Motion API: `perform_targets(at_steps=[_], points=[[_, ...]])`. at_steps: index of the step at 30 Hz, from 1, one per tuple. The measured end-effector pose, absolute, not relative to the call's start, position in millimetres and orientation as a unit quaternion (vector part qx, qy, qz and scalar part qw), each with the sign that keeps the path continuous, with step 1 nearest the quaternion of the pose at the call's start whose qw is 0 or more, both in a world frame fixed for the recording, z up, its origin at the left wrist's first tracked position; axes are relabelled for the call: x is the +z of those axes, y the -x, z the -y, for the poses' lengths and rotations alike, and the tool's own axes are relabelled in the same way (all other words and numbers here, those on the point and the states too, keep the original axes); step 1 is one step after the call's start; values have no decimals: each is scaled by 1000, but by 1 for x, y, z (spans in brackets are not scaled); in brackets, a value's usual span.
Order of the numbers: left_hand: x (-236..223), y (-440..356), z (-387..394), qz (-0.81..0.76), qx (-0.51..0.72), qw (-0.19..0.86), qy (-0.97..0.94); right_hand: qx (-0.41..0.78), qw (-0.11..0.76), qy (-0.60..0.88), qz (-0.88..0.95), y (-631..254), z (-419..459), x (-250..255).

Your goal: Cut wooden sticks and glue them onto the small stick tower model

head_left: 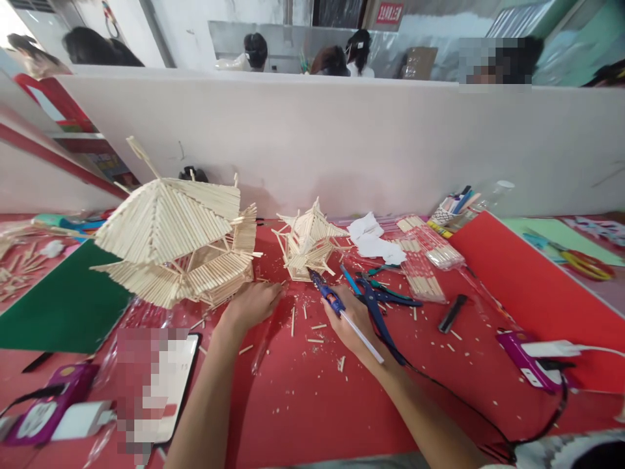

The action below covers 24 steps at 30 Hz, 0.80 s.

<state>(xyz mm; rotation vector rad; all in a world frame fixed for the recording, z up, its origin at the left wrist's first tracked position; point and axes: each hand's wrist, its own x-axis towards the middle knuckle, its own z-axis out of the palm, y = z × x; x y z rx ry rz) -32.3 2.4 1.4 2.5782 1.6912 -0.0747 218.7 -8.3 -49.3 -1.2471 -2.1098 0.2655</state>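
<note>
My right hand (352, 324) is closed around a blue glue gun (326, 294) with a white glue stick poking out of its back. The gun's nozzle points at the base of a small stick-built pavilion roof (308, 240). My left hand (254, 303) rests on the red table (312, 397), fingers curled together, right beside the lower edge of a large two-tier pavilion model (178, 238) made of thin wooden sticks. Whether the left fingers pinch anything is hidden. Short stick offcuts (312, 329) lie scattered between my hands.
Blue-handled pliers (378, 301) and packets of sticks (422, 257) lie right of the glue gun, with crumpled white paper (374, 241) behind. A phone (161, 384) sits near left, a green sheet (63, 306) at left. A white partition (342, 137) closes the back; other people sit beyond it.
</note>
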Motion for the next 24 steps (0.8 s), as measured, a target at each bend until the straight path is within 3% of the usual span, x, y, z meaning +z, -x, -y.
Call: perform_targets(at_steps=[7, 15, 20, 24], points=[[3, 33, -3, -563, -48, 71, -822, 133, 386, 421, 810, -213, 2, -53], [3, 36, -1, -579, -40, 62, -812, 350, 345, 287, 822, -257, 7, -40], [8, 39, 2, -588, -31, 45, -807, 421, 387, 347, 743, -285, -6, -44], [10, 40, 0, -586, -52, 60, -806, 424, 373, 369, 738, -306, -16, -35]])
